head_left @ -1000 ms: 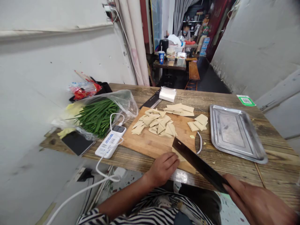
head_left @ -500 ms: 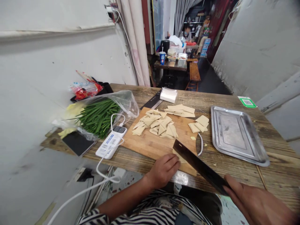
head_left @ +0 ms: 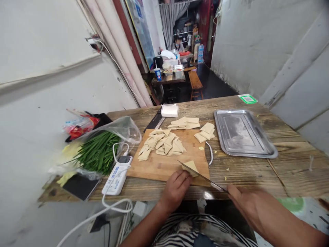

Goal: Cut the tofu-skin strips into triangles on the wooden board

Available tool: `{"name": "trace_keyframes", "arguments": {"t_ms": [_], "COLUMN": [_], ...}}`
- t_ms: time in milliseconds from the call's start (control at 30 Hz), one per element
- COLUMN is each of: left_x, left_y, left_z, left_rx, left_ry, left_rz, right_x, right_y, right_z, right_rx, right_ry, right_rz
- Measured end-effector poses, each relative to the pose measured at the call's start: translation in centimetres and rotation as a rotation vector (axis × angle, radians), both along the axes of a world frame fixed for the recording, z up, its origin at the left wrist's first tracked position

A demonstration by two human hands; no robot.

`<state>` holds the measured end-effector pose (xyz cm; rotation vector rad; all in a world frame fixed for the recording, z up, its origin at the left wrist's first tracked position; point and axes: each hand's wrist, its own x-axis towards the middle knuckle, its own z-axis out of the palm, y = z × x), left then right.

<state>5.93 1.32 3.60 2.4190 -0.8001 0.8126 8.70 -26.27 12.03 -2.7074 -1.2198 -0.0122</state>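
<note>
My left hand (head_left: 176,189) has its fingers curled and pressed on a square sheet of dried tofu (head_left: 192,166) near the front edge of the wooden cutting board (head_left: 156,168). In my right hand (head_left: 246,202) is the handle of a cleaver (head_left: 202,176). Its blade stands on edge across the sheet, just ahead of my left fingertips; whether it has cut through I cannot tell. A pile of cut tofu triangles (head_left: 164,142) lies on the board's far left part. Uncut sheets are in a stack (head_left: 185,124) at the board's far edge and a smaller stack (head_left: 205,132) at its right corner.
A metal tray (head_left: 271,153) lies to the right. Green chives (head_left: 99,152) in a plastic bag, a white device (head_left: 115,180) with a cable and a dark flat object (head_left: 81,187) are on the left. Behind the board are a white box (head_left: 169,110) and a dark blade (head_left: 155,120).
The cleaver has swung from the sheet's right side to lie across it, and my right hand has moved left and up. My left hand stays on the sheet. The view has shifted.
</note>
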Motion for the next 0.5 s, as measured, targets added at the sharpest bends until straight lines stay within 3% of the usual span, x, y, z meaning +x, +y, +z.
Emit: {"name": "trace_keyframes", "arguments": {"t_ms": [233,400,500], "left_x": [0.4,0.7,1.2], "left_y": [-0.5,-0.6,-0.3], "left_z": [0.9,1.4,2.1], "left_rx": [-0.033,-0.073,-0.003], "left_ry": [-0.003,0.077,0.187], "left_rz": [0.082,0.176,0.219], "right_x": [0.1,1.5,2.4], "right_y": [-0.5,-1.1,-1.4], "right_z": [0.9,1.2,0.9], "right_rx": [0.035,0.012,-0.018], "right_ry": [-0.138,-0.162,-0.241], "right_rz": [0.103,0.083,0.054]}}
